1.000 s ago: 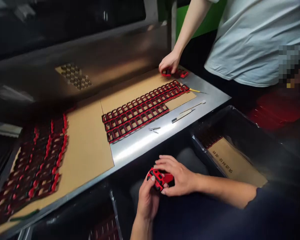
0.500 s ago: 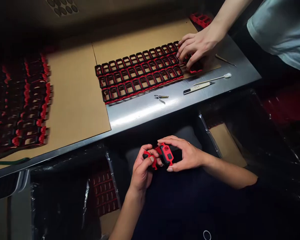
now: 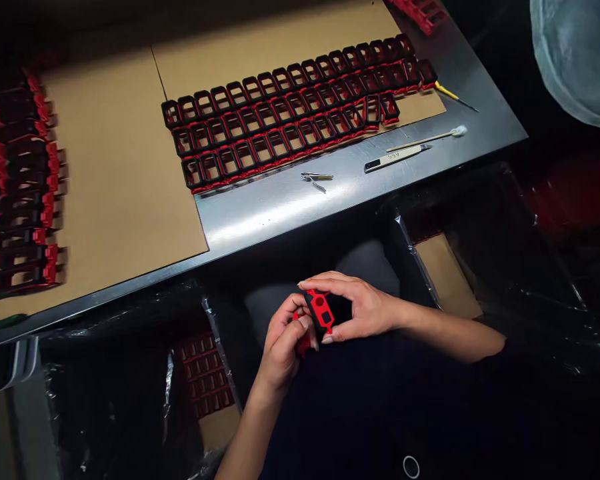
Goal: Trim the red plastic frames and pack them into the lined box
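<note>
Head view shows my two hands low over my lap, near the table edge. My right hand [image 3: 365, 310] grips a small red and black plastic piece [image 3: 320, 310] between thumb and fingertips, its red face turned up to me. My left hand [image 3: 285, 337] is closed around a second red piece [image 3: 303, 343]; most of it is hidden, so I think it is the same kind, but I am not sure. I judge I am at the step of checking or separating the pieces. The next move needs a firm pinch and a careful turn, so that neither piece slips down.

Farther away is the metal table [image 3: 290, 207] with brown cardboard sheets [image 3: 125, 173]. On the right sheet stand three rows of black and red frames [image 3: 290, 113]; more lie blurred at the far left. Near them lie tweezers [image 3: 316, 177], a thin knife [image 3: 395, 157] and a cotton swab [image 3: 430, 138]. A box with dark plastic lining [image 3: 480, 267] stands at my right. Another person's pale shirt [image 3: 575, 60] shows at the far right.
</note>
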Demonstrator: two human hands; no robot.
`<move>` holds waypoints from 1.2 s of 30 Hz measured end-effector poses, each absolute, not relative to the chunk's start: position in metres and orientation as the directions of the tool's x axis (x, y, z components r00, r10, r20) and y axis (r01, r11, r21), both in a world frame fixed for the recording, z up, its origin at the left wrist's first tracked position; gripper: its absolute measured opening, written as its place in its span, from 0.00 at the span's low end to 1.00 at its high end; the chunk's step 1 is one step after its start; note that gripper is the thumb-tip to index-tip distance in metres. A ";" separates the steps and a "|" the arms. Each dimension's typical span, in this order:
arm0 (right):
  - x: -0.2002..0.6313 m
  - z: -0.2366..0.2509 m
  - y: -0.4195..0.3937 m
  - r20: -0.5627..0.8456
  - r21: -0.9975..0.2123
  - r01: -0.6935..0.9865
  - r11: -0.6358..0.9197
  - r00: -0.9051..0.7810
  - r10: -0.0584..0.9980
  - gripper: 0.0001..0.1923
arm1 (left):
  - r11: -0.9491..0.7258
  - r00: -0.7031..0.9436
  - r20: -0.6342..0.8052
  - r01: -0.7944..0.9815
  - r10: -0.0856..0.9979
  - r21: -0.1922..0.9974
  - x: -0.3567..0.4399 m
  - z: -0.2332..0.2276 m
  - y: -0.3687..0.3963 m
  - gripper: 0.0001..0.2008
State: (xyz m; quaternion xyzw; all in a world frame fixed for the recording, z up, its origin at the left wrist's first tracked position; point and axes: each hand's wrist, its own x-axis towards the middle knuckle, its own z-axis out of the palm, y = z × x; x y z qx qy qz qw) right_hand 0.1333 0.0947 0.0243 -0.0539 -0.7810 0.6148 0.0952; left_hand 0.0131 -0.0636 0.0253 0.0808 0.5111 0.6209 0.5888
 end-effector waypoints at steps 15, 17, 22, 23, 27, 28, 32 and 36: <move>0.133 0.018 0.089 0.267 -0.909 -0.164 0.382 -0.935 0.233 0.45 | 0.352 -0.225 -0.553 -0.569 0.802 0.743 0.012 0.031 -0.067 0.21; 0.133 0.018 0.089 0.280 -0.905 -0.176 0.388 -0.932 0.229 0.44 | 0.360 -0.220 -0.558 -0.567 0.800 0.741 0.012 0.032 -0.068 0.22; 0.139 0.025 0.097 0.138 -0.944 -0.067 0.322 -0.969 0.203 0.46 | 0.346 -0.258 -0.527 -0.515 0.810 0.784 0.011 0.036 -0.070 0.20; 0.141 0.027 0.101 0.080 -0.963 -0.023 0.270 -0.976 0.201 0.45 | 0.346 -0.270 -0.520 -0.497 0.810 0.796 0.011 0.037 -0.071 0.19; 0.152 0.030 0.114 -0.169 -0.981 0.138 -0.137 -0.953 0.250 0.26 | 0.358 -0.334 -0.499 -0.402 0.800 0.843 0.009 0.041 -0.073 0.18; 0.153 0.030 0.116 -0.233 -0.955 0.174 -0.242 -0.941 0.246 0.21 | 0.368 -0.346 -0.495 -0.371 0.797 0.853 0.009 0.042 -0.074 0.18; 0.149 0.032 0.112 -0.374 -0.829 0.272 -0.488 -0.919 0.125 0.20 | 0.425 -0.365 -0.470 -0.201 0.804 0.882 0.008 0.048 -0.074 0.18; 0.140 0.033 0.099 -0.460 -0.744 0.352 -0.568 -0.886 0.055 0.26 | 0.451 -0.368 -0.432 -0.038 0.823 0.892 0.010 0.053 -0.073 0.19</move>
